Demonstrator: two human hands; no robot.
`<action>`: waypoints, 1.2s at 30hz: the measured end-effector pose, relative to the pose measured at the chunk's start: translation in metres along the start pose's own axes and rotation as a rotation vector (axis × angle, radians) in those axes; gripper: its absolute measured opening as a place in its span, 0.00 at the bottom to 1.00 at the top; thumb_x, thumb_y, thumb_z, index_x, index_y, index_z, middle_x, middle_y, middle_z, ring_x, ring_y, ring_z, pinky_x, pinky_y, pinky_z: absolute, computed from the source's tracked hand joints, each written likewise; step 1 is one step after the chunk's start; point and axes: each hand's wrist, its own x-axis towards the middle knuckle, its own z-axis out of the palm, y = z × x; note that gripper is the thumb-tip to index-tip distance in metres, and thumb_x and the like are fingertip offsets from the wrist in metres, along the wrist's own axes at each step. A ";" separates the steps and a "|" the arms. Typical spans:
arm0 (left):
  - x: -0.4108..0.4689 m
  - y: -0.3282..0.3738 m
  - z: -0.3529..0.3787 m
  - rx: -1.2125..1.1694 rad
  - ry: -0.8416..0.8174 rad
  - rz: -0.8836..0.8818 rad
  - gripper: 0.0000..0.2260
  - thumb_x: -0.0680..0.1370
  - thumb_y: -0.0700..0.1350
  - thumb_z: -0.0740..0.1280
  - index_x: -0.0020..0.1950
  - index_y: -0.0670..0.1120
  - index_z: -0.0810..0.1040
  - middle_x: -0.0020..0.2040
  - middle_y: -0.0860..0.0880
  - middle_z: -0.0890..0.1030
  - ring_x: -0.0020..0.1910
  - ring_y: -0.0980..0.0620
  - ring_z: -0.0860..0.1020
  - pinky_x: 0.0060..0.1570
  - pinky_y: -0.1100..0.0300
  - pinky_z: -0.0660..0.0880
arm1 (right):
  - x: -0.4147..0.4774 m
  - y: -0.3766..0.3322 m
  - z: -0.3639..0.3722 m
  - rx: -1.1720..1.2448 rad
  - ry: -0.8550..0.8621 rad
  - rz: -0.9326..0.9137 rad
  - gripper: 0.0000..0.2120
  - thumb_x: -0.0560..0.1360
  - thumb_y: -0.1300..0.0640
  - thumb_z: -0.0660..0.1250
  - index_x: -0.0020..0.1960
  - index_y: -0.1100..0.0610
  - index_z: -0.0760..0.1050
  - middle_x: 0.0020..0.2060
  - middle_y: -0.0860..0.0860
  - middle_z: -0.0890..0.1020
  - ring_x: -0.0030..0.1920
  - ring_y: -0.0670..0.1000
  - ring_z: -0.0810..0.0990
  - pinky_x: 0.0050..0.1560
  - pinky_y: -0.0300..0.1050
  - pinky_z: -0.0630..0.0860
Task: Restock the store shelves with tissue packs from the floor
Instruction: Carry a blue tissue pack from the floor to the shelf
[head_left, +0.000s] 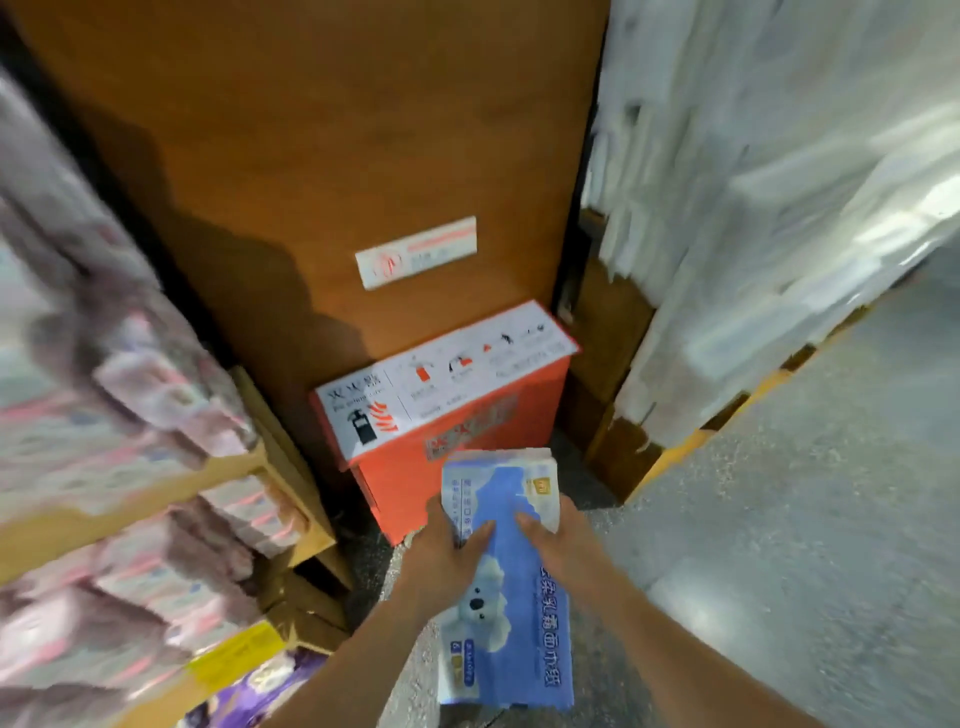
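A long blue and white tissue pack with a koala picture is held in front of me, above the floor. My left hand grips its left edge, thumb lying on the top face. My right hand grips its right edge near the far end. Wooden shelves on the left carry several pink and purple tissue packs, blurred by motion. White packs fill the shelving on the right.
An orange fire extinguisher box with a white instruction label stands on the floor against a brown wooden panel, just beyond the pack. Grey speckled floor opens to the right. A purple pack lies low at the left.
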 end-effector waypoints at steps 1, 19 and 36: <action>-0.022 0.025 -0.019 -0.024 0.025 0.032 0.25 0.80 0.57 0.66 0.69 0.46 0.61 0.33 0.50 0.73 0.29 0.51 0.74 0.32 0.52 0.73 | -0.020 -0.031 -0.013 -0.010 0.001 -0.036 0.21 0.79 0.39 0.66 0.67 0.47 0.70 0.42 0.39 0.76 0.38 0.39 0.76 0.37 0.32 0.72; -0.559 0.156 -0.208 -0.318 0.929 0.005 0.25 0.78 0.58 0.69 0.71 0.54 0.65 0.54 0.60 0.77 0.48 0.60 0.79 0.39 0.72 0.73 | -0.457 -0.331 -0.015 -0.176 -0.516 -0.738 0.25 0.77 0.45 0.72 0.69 0.52 0.69 0.59 0.48 0.81 0.58 0.53 0.81 0.57 0.51 0.79; -1.318 -0.044 -0.124 -0.199 1.783 -0.732 0.27 0.76 0.59 0.71 0.71 0.52 0.67 0.56 0.53 0.81 0.54 0.50 0.81 0.48 0.59 0.74 | -1.162 -0.219 0.309 -0.218 -1.469 -1.026 0.16 0.77 0.49 0.73 0.58 0.55 0.71 0.49 0.47 0.81 0.49 0.47 0.81 0.52 0.46 0.80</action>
